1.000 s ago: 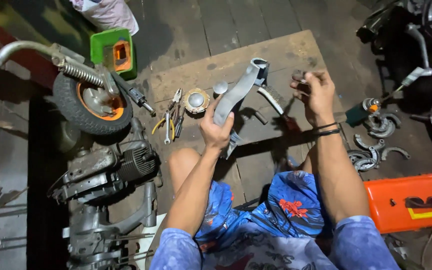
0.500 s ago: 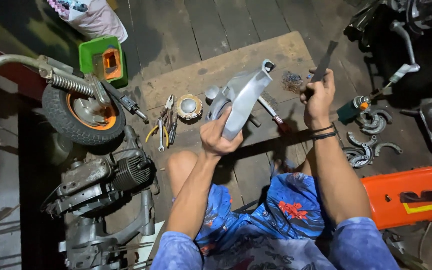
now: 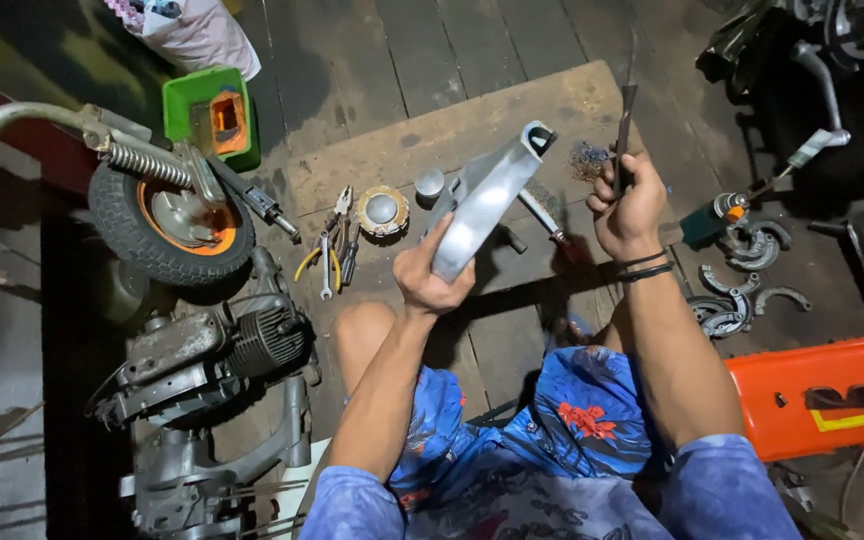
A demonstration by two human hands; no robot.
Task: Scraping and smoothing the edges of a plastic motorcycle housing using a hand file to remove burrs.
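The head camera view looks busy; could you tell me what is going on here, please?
A person sits on a wooden floor among small-engine parts. Their left hand grips a long silver metal casing, raised and tilted. Their right hand holds a slim dark file-like tool upright. On the wooden board beyond lie pliers and a round metal disc. A small wheel and an engine sit to the left, an orange case to the right.
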